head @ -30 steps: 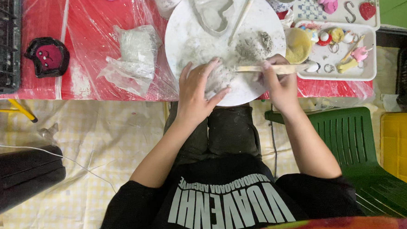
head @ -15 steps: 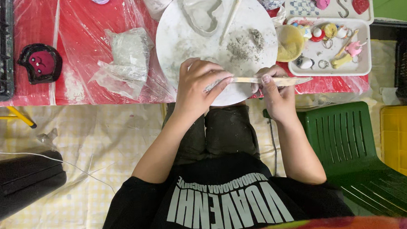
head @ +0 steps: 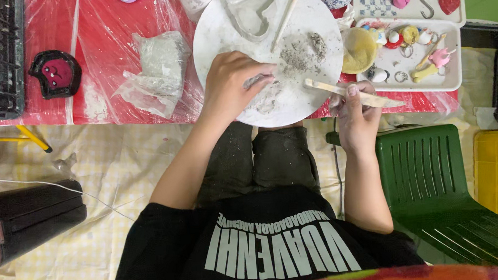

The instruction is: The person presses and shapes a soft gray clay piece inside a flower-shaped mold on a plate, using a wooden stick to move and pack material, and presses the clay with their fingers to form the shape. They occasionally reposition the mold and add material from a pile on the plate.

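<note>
A round white board [head: 220, 28] lies on the red table, smeared with grey clay. On its far side sits a heart-shaped clay dish [head: 249, 10] with a thin stick [head: 285, 10] beside it, and grey crumbs [head: 302, 51] lie to the right. My left hand [head: 232, 87] rests on the board's near part, fingers pinched on a small lump of grey clay [head: 257, 80]. My right hand [head: 354, 114] is at the board's right edge and holds a flat wooden modelling tool [head: 331, 90], which points left over the board.
A white tray [head: 456, 81] of small painted figures and rings stands right of the board, a yellow sponge [head: 359, 49] at its left end. A plastic bag of clay [head: 160, 65] and a dark red-centred dish [head: 57, 71] lie left. A green chair [head: 432, 176] is at my right.
My left hand moved up the board and pinched a clay lump. My right hand drew the wooden tool rightwards to the board's edge. The view shifted slightly.
</note>
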A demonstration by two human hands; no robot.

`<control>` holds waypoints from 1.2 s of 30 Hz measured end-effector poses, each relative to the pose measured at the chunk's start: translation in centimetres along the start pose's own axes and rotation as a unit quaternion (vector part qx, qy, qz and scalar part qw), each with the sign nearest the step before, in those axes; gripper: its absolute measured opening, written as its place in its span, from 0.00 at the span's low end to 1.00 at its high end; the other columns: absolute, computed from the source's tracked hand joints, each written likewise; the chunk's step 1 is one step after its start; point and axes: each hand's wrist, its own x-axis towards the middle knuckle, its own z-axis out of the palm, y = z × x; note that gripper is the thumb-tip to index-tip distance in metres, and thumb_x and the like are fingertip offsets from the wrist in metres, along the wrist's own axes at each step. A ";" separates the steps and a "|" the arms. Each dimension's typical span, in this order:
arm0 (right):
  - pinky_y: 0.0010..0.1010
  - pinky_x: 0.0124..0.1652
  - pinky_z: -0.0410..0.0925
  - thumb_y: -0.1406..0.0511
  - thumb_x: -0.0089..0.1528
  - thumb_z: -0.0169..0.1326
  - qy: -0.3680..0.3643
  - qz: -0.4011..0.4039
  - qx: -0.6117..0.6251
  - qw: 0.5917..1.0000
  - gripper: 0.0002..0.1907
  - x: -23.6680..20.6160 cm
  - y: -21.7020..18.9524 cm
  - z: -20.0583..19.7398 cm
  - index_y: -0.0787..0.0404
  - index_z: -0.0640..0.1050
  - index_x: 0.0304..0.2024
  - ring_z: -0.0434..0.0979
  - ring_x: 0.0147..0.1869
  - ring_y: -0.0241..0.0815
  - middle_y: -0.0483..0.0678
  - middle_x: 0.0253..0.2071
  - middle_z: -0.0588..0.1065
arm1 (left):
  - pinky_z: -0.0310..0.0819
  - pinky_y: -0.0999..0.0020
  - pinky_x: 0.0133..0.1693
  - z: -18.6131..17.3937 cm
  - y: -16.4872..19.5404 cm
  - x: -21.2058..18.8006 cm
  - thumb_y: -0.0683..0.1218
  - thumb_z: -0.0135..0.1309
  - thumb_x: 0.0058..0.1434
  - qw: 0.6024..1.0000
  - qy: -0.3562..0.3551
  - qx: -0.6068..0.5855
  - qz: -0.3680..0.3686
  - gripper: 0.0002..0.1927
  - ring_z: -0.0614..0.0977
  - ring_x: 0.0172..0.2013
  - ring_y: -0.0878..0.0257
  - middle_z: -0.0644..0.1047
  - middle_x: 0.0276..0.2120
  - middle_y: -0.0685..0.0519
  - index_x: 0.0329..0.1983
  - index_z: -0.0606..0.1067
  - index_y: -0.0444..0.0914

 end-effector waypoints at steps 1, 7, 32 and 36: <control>0.30 0.37 0.66 0.65 0.75 0.50 0.007 0.000 -0.004 1.000 0.06 -0.1 0.2 0.0 0.61 0.70 0.45 0.73 0.38 0.38 0.50 0.38 0.76 | 0.67 0.62 0.52 0.0 0.1 0.4 0.49 0.68 0.61 1.000 -0.019 0.008 -0.002 0.07 0.80 0.41 0.63 0.83 0.37 0.60 0.41 0.85 0.46; 0.29 0.36 0.65 0.65 0.76 0.49 0.009 -0.005 -0.001 1.000 0.07 -0.4 0.5 -0.3 0.61 0.70 0.44 0.72 0.37 0.38 0.49 0.35 0.74 | 0.59 0.56 0.60 -0.3 0.2 1.8 0.51 0.65 0.62 0.989 -0.072 0.093 0.084 0.04 0.76 0.49 0.62 0.80 0.40 0.62 0.38 0.84 0.48; 0.29 0.35 0.64 0.65 0.76 0.49 0.027 0.002 0.008 1.000 0.06 -0.5 0.8 0.5 0.61 0.71 0.45 0.71 0.36 0.37 0.48 0.35 0.73 | 0.41 0.42 0.72 -0.1 -0.7 0.6 0.52 0.60 0.68 0.987 -0.108 0.082 0.086 0.09 0.72 0.58 0.58 0.77 0.48 0.60 0.37 0.84 0.45; 0.27 0.34 0.63 0.65 0.76 0.50 0.023 -0.001 -0.033 0.999 0.07 -0.2 0.9 0.8 0.63 0.72 0.44 0.69 0.34 0.35 0.48 0.33 0.73 | 0.37 0.39 0.72 -0.2 -0.7 0.2 0.55 0.56 0.70 0.988 -0.122 0.053 0.082 0.13 0.71 0.60 0.55 0.76 0.51 0.58 0.36 0.84 0.44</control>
